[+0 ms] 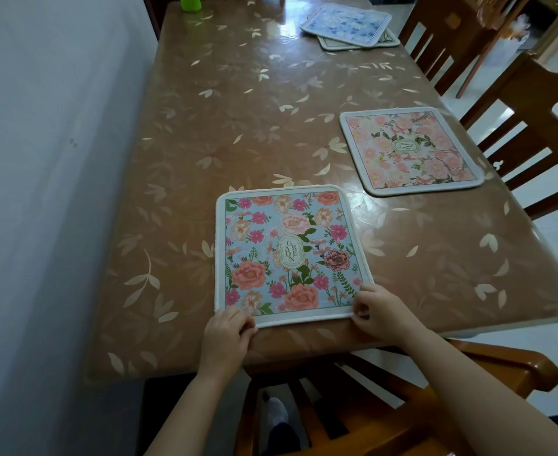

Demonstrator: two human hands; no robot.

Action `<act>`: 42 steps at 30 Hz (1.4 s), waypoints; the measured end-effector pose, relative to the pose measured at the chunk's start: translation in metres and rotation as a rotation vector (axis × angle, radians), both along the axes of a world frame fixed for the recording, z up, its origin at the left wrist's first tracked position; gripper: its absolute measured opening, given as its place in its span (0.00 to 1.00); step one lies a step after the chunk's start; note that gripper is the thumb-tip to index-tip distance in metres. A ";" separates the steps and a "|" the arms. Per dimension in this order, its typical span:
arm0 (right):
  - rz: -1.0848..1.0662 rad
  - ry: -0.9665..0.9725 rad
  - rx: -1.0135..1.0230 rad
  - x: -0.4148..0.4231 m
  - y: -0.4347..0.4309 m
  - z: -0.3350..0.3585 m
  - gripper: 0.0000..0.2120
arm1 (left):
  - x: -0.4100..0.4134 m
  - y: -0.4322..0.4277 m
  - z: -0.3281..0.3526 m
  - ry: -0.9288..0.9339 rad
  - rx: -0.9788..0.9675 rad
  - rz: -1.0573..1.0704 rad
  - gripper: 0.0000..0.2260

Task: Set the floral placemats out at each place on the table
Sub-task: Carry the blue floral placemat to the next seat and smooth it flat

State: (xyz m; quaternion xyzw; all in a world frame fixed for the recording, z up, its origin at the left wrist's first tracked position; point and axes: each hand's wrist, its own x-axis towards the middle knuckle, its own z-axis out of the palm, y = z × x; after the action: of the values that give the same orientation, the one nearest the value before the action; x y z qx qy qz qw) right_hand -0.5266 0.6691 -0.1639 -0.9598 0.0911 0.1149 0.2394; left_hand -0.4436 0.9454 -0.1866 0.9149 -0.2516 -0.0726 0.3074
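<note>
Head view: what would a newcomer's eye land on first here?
The blue GARDEN placemat at the near table edge stands out, with the left hand and right hand gripping its near corners. A pink floral placemat lies by the right edge, and a stack of placemats waits at the far end.

Four floral placemats [292,255], three wooden chairs [534,133], one green cup [190,2], two hands [226,337].

At lower centre, the left hand [226,335] and right hand [377,312] pinch the near corners of a blue floral placemat [290,255] lying flat on the brown leaf-patterned surface [238,110]. A pink placemat [410,149] lies at right; a stack of placemats [348,26] sits upper right.
</note>
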 end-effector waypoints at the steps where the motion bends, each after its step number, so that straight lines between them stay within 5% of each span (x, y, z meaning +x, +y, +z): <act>1: -0.007 0.002 0.006 -0.001 0.001 0.000 0.04 | -0.001 0.001 0.000 0.000 -0.001 -0.001 0.08; 21: -0.059 -0.061 0.022 -0.010 0.003 -0.003 0.04 | -0.007 0.001 -0.013 -0.009 -0.005 0.103 0.08; 29: 0.031 -0.196 -0.112 0.003 0.034 -0.008 0.15 | 0.012 -0.024 -0.031 0.026 0.355 -0.129 0.24; 32: 0.097 -0.098 -0.136 0.015 0.036 -0.023 0.24 | 0.026 -0.030 -0.036 0.000 0.486 -0.168 0.24; 42: 0.228 0.006 -0.297 0.113 0.010 -0.050 0.34 | 0.108 -0.066 -0.042 -0.053 0.453 -0.094 0.26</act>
State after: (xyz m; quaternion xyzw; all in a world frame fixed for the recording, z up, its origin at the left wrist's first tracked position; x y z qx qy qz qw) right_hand -0.4134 0.6790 -0.2138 -0.9883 -0.0013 0.1295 0.0802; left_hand -0.3360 0.8790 -0.2290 0.9493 -0.2794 -0.1173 0.0838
